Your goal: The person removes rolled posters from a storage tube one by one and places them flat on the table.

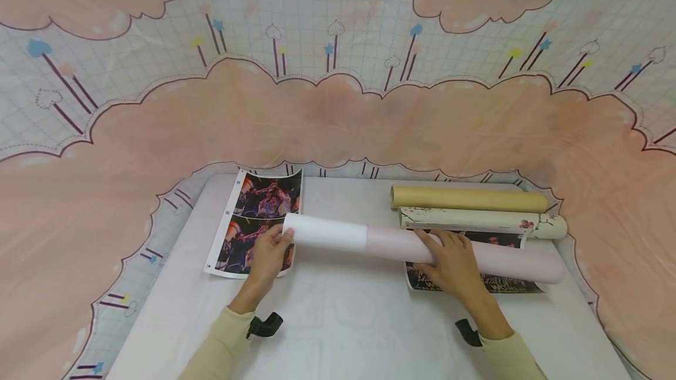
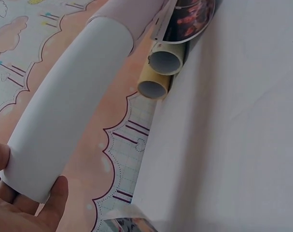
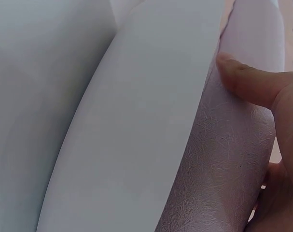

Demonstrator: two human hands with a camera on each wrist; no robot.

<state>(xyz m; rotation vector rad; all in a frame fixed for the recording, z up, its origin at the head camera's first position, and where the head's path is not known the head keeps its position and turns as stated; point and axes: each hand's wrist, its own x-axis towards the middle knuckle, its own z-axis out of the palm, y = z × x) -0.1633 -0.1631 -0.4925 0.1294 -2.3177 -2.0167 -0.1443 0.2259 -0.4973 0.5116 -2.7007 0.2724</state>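
Note:
A long pale pink roll (image 1: 517, 261), like wallpaper, is held above the table, with a white paper tube (image 1: 326, 234) forming its left end. My left hand (image 1: 268, 255) pinches the tube's outer end; the left wrist view has the thumb on one side of the white tube (image 2: 69, 108) and fingers at its rim. Farther right, my right hand (image 1: 453, 261) grips the pink roll from above. In the right wrist view its thumb lies across the textured pink surface (image 3: 223, 140). A dark printed poster (image 1: 475, 284) lies under the roll, partly hidden by it.
Behind the pink roll lie a floral roll (image 1: 475, 221) and a yellow roll (image 1: 470, 199). Another printed poster sheet (image 1: 224, 239) lies at the table's left. Cloud-patterned cloth (image 1: 338, 116) surrounds the white table (image 1: 343, 327). A curved white sheet (image 3: 127, 125) fills much of the right wrist view.

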